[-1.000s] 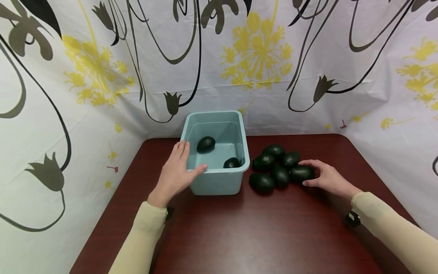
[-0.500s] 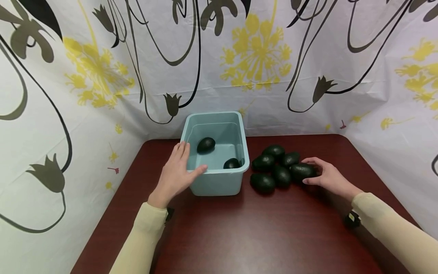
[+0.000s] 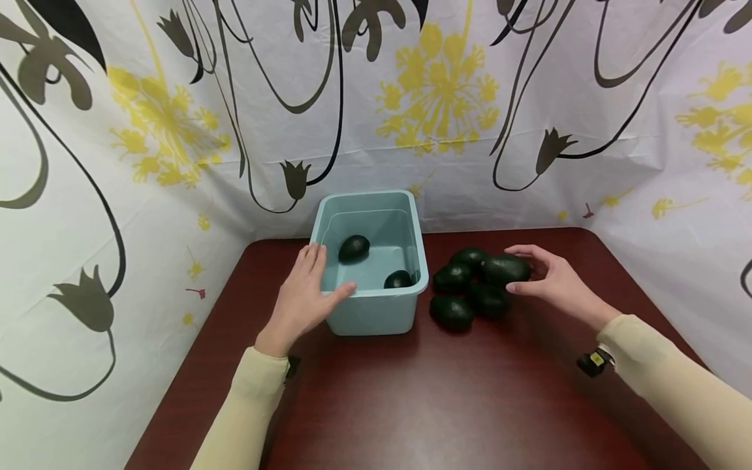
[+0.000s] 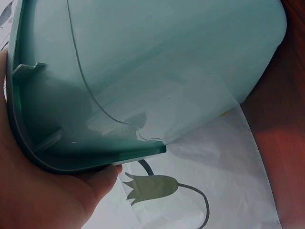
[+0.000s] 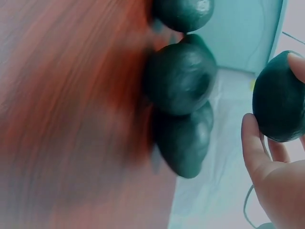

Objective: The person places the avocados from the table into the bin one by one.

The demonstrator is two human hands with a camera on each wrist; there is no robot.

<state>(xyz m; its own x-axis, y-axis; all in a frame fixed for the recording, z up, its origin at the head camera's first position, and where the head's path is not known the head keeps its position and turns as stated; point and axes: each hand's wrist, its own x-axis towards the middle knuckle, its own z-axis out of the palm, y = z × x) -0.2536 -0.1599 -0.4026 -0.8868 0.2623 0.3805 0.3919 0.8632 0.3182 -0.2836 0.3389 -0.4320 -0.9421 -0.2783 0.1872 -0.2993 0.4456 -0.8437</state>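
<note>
My right hand [image 3: 555, 287] pinches a dark green avocado [image 3: 504, 269] between thumb and fingers, close over the rest of the pile. The right wrist view shows this held avocado [image 5: 279, 102] lifted off the table, with fingertips along its side. Several more avocados lie grouped on the table, one avocado [image 3: 451, 312] at the front of the group. A light blue plastic bin [image 3: 369, 314] stands left of them, holding one avocado [image 3: 354, 249] toward the back and another avocado [image 3: 398, 279] at the front right. With fingers extended, my left hand [image 3: 298, 297] rests on the bin's front left rim.
The dark red-brown table [image 3: 458, 398] carries the bin and the pile. Behind it and at both sides hangs a white curtain [image 3: 376, 156] printed with grey and yellow flowers. The bin's right wall [image 3: 420, 251] stands between its inside and the pile.
The right hand has raised an avocado from the right end of the pile and moved it up and left over the others. The left hand stays at the bin's rim.
</note>
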